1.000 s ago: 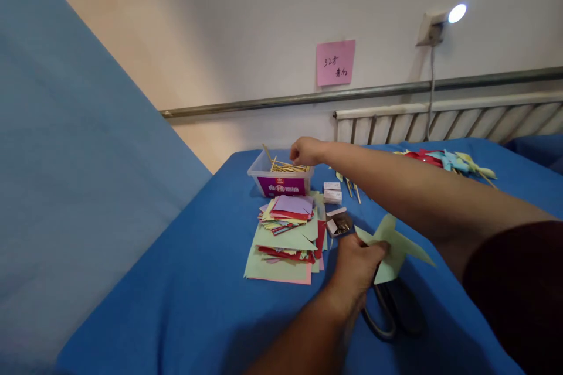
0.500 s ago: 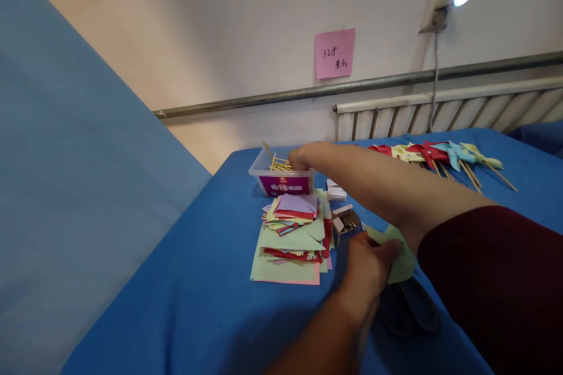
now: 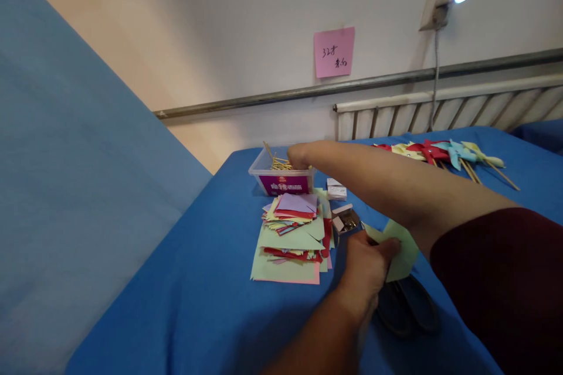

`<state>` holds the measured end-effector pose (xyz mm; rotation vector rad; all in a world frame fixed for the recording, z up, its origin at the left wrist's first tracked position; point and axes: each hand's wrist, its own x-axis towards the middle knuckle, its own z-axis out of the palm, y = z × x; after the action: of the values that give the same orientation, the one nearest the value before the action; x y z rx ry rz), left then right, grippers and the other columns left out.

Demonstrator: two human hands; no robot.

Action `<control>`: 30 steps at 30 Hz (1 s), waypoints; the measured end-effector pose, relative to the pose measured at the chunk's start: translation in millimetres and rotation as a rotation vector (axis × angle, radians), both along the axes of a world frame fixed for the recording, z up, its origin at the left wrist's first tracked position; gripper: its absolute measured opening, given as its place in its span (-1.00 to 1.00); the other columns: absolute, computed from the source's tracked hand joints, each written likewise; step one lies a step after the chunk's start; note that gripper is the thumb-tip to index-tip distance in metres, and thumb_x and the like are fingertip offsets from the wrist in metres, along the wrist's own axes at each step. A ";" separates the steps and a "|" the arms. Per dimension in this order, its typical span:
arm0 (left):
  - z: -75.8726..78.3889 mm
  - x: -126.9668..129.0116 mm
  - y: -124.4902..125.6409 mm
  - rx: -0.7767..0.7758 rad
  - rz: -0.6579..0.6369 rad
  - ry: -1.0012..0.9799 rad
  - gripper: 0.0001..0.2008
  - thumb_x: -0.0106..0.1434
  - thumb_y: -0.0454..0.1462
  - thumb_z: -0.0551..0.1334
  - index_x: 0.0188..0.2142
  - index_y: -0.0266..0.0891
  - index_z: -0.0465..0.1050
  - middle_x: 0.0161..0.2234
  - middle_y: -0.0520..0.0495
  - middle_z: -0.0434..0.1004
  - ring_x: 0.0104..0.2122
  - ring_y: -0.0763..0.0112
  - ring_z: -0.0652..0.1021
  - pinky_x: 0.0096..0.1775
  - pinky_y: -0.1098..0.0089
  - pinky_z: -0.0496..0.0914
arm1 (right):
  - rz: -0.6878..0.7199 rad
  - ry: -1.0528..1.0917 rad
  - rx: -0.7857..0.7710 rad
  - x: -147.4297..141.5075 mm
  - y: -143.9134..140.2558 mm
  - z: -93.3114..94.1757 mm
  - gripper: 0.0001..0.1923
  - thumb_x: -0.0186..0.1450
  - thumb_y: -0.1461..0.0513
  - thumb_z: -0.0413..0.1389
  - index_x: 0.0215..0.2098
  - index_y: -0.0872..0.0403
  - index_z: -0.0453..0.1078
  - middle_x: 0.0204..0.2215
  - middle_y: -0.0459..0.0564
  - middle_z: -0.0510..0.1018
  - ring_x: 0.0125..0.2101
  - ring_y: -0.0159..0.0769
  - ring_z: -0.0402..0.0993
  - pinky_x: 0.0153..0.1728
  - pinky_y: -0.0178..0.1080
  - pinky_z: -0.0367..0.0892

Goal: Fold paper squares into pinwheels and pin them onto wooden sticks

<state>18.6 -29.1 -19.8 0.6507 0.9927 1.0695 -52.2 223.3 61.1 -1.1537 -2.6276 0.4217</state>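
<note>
A pink note (image 3: 334, 51) on the wall reads "32" plus handwriting; the purple label (image 3: 285, 186) on the plastic box below it is unreadable.

The right hand's (image 3: 298, 156) fingertips dip out of sight among the sticks (image 3: 276, 162) in the clear tub (image 3: 281, 179), so whether its grip has closed on one cannot be told. The right forearm crosses in front of the green paper shape (image 3: 401, 252) and hides its far right part; the left hand (image 3: 366, 266) covers its near left edge. The scissors (image 3: 409, 304) lie mostly under that paper and hand, handles blurred. The contents of the small open box (image 3: 345, 220) are too small to make out. The writing on the pink note (image 3: 334, 51) is unreadable. The maroon sleeve (image 3: 501, 287) runs off the right edge.
</note>
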 end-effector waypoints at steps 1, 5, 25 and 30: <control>-0.2 -0.2 0.7 -0.005 0.006 0.020 -0.75 -0.09 -0.22 0.41 -0.36 -0.26 0.61 -0.43 -0.12 0.62 -0.43 0.22 0.58 -0.37 0.30 0.41 | -0.012 -0.041 0.004 1.7 -2.3 7.0 -0.91 -0.04 0.29 0.31 -0.56 0.17 0.52 -0.58 -0.01 0.58 -0.35 -0.18 0.49 -0.23 -0.17 0.36; -4.5 -0.7 5.9 0.022 0.027 0.082 -0.78 -0.08 -0.28 0.38 -0.37 -0.28 0.60 -0.42 -0.12 0.63 -0.43 0.25 0.57 -0.33 0.32 0.42 | -0.054 -0.089 0.063 31.1 -18.4 36.8 -0.85 0.11 0.24 0.28 -0.56 0.16 0.51 -0.52 0.08 0.59 -0.31 -0.16 0.50 -0.23 -0.21 0.32; 17.9 0.1 22.6 0.113 0.365 -0.087 -0.82 -0.13 -0.36 0.41 -0.47 -0.36 0.51 -0.53 -0.11 0.61 -0.48 0.29 0.61 -0.37 0.37 0.48 | -0.032 0.689 -0.702 279.6 -261.2 -54.9 -0.54 0.30 -0.02 -0.04 -0.65 0.04 0.22 -0.65 -0.10 0.34 -0.59 -0.38 0.26 -0.51 -0.29 0.19; 18.3 1.0 16.9 0.098 0.271 -0.090 -0.80 -0.13 -0.32 0.43 -0.49 -0.37 0.50 -0.57 -0.11 0.59 -0.54 0.30 0.58 -0.42 0.38 0.45 | -0.111 0.668 -0.588 254.6 -251.3 -50.8 -0.62 0.33 0.02 -0.01 -0.52 0.07 0.32 -0.65 -0.16 0.36 -0.64 -0.46 0.25 -0.57 -0.36 0.16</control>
<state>19.6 -12.2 -1.6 0.5512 0.9729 1.3813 202.4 -27.9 10.4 -1.0426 -1.8888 1.3493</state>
